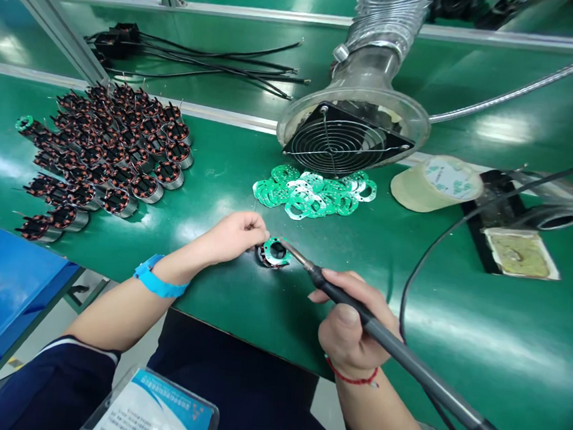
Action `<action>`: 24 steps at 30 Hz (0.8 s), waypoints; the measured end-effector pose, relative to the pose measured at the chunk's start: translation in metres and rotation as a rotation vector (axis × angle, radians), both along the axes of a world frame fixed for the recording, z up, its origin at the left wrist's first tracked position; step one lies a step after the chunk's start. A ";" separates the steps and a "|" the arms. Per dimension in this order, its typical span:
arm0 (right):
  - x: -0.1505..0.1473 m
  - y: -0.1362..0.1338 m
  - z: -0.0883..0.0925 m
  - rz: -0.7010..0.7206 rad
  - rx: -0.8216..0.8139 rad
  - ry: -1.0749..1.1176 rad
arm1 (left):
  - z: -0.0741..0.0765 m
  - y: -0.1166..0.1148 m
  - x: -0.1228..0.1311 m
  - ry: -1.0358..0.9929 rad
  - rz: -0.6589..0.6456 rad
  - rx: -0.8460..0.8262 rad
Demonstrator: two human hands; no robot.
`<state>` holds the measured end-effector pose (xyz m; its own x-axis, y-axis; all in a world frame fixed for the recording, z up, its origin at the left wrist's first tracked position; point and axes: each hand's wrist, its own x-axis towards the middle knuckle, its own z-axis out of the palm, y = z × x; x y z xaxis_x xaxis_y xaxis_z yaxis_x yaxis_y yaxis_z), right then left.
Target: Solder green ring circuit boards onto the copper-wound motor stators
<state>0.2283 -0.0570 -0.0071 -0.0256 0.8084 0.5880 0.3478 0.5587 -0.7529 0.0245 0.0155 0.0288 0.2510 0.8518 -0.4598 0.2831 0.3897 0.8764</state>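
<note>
Hands: left (234, 236) steadies green-capped coil (272, 252); right (351, 328) grips soldering iron (358, 313)

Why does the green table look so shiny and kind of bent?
In the head view, overhead lights bounce off the glossy green table as pale streaks of glare; the wide lens curves the table's far edge and the silver metal rail; the middle stays sharp, where the right hand holds the dark soldering iron.
</note>
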 end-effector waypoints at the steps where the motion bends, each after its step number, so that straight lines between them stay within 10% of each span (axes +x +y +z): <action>1: 0.000 0.000 0.000 0.026 -0.018 0.022 | 0.002 0.001 0.001 0.000 0.003 -0.015; 24: -0.006 0.003 0.007 0.127 -0.045 0.046 | 0.007 0.002 -0.004 -0.017 -0.046 -0.068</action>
<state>0.2221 -0.0544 -0.0003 -0.1036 0.8262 0.5538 0.2413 0.5610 -0.7918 0.0206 0.0179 0.0355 0.2972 0.8063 -0.5113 0.2868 0.4354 0.8533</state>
